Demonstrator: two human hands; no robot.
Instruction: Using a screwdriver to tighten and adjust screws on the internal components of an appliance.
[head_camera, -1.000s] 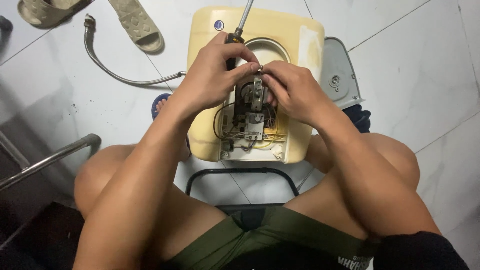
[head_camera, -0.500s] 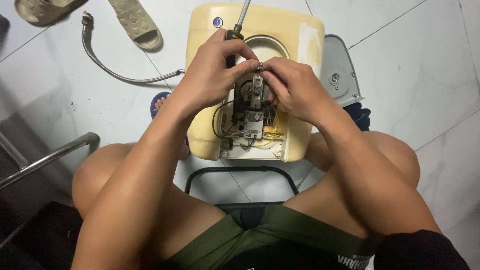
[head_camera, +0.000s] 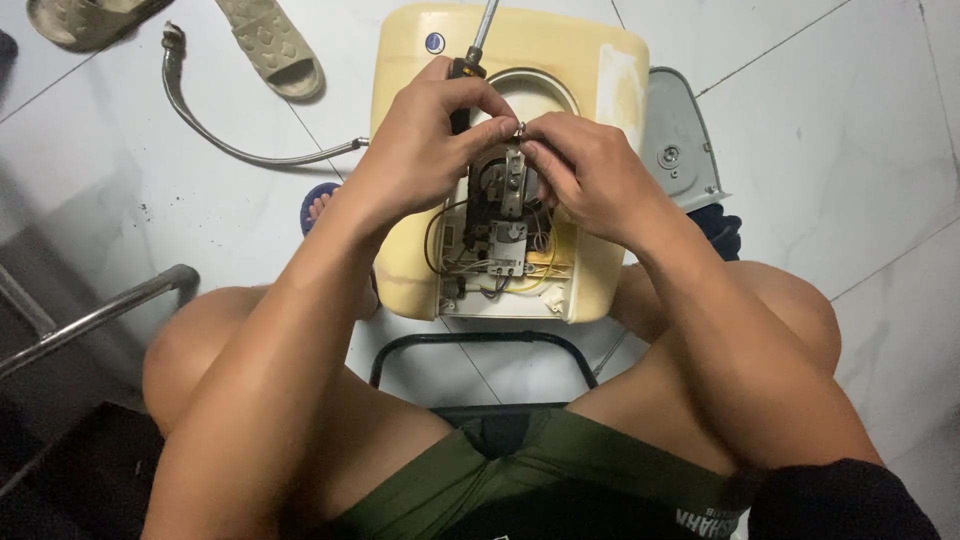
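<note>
Presently your left hand (head_camera: 425, 150) and right hand (head_camera: 590, 170) meet over the open cavity of the cream-yellow appliance housing (head_camera: 520, 60), which lies flat on the white tiled floor (head_camera: 880, 120) between your knees. Both hands are closed in a pinch on a small metal fitting (head_camera: 519, 131) at the top of the exposed control assembly (head_camera: 500, 225); the fingertips touch one another around it. Your left hand also clamps a screwdriver (head_camera: 478, 35) against the palm, its shaft pointing toward 12 o'clock.

Progress, as judged from how things lie: the grey cover panel (head_camera: 680, 135) is already off and rests at 3 o'clock, touching the housing's edge. Wiring and the assembly stand exposed. The fitting is not yet free of your fingers or seated, and the cover remains to be refitted. I cannot tell whether the fitting is going on or coming off.

Count:
- housing, one
- cover panel, one
- screwdriver, one
- flexible metal hose (head_camera: 230, 140), one, at 10 o'clock, its end reaching the housing's side
- sandals (head_camera: 270, 45), two, at 11 o'clock, well apart from the work
- black metal frame (head_camera: 470, 345), one, at 6 o'clock, just beside the housing
</note>
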